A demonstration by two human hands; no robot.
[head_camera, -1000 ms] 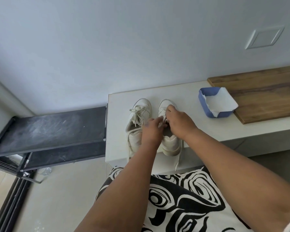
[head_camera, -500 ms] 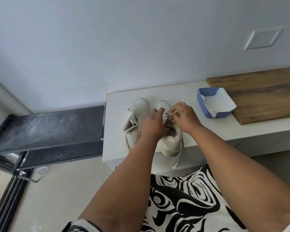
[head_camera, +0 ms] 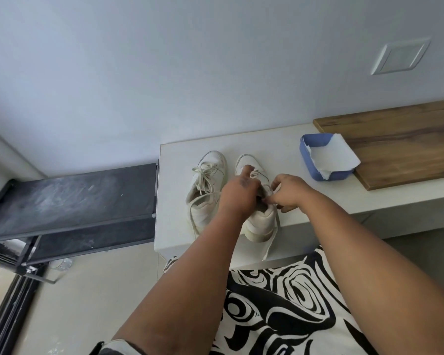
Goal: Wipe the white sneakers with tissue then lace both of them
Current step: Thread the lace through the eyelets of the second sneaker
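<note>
Since half a second ago, the right hand (head_camera: 289, 192) is drawn back toward the heel, fingers pinching the lace (head_camera: 271, 235) of the right sneaker (head_camera: 258, 221); the left hand (head_camera: 237, 198) is curled over the tongue, index finger extended. Two white sneakers are seen at the worktop's (head_camera: 318, 198) left end; the left sneaker (head_camera: 208, 193) is already laced. One blue tissue box (head_camera: 323, 156) is set beside one wooden board (head_camera: 400, 142).
</note>
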